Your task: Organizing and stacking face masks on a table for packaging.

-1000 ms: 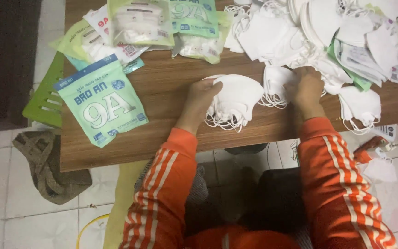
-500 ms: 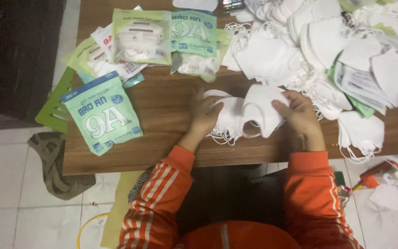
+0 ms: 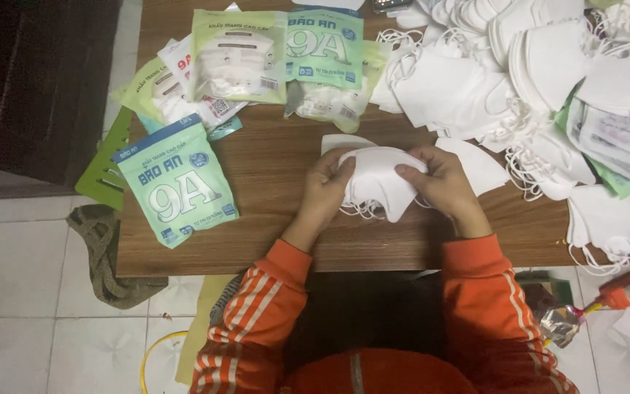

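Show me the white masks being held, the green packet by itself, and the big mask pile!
white masks point(image 3: 382, 182), head view, front fold.
green packet point(image 3: 179, 184), head view, middle of its face.
mask pile point(image 3: 541, 66), head view, a top mask.

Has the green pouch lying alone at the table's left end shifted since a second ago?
No. The green pouch keeps its spot near the wooden table's front-left corner; only the head camera's framing changed.

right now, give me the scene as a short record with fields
left hand: grips the left side of a stack of white face masks
right hand: grips the stack's right side
surface: wooden table
left of hands: green pouch lying flat
far side: more green packets
right side: heap of loose white masks
floor: tiles, grey cloth
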